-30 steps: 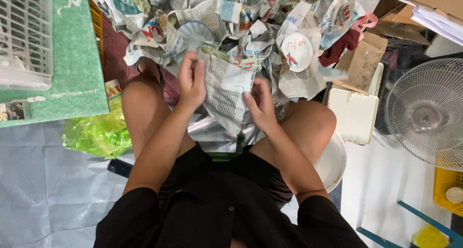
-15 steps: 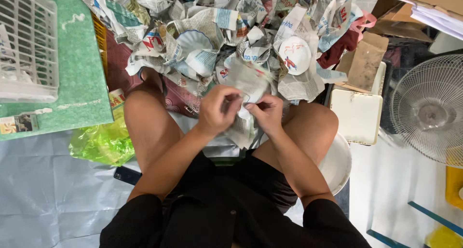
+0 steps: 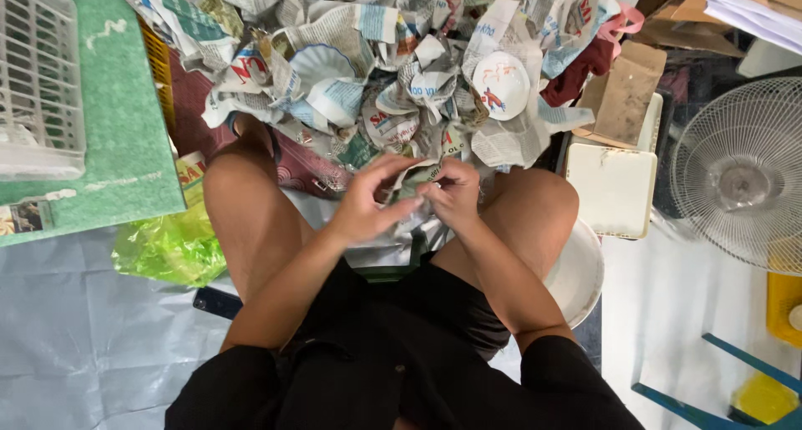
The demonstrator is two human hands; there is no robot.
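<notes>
I sit with bare knees apart over a heap of crumpled newspaper (image 3: 359, 45). My left hand (image 3: 368, 200) and my right hand (image 3: 455, 192) meet between my knees, both closed around a small newspaper-wrapped bundle (image 3: 415, 179). What is inside the wrapping is hidden. Among the heap lie white ceramic bowls, one bowl with a red and blue painted motif (image 3: 501, 83) facing up, and a scalloped bowl (image 3: 322, 62) partly wrapped in paper.
A white plastic basket (image 3: 38, 79) stands on a green board (image 3: 125, 137) at left. A green plastic bag (image 3: 171, 246) and a dark phone (image 3: 217, 302) lie by my left leg. A white square lid (image 3: 614, 188), cardboard (image 3: 622, 91) and a fan (image 3: 743, 175) are at right.
My hands drew together from a spread sheet of newspaper, folding it in until it became a small tight bundle between my knees.
</notes>
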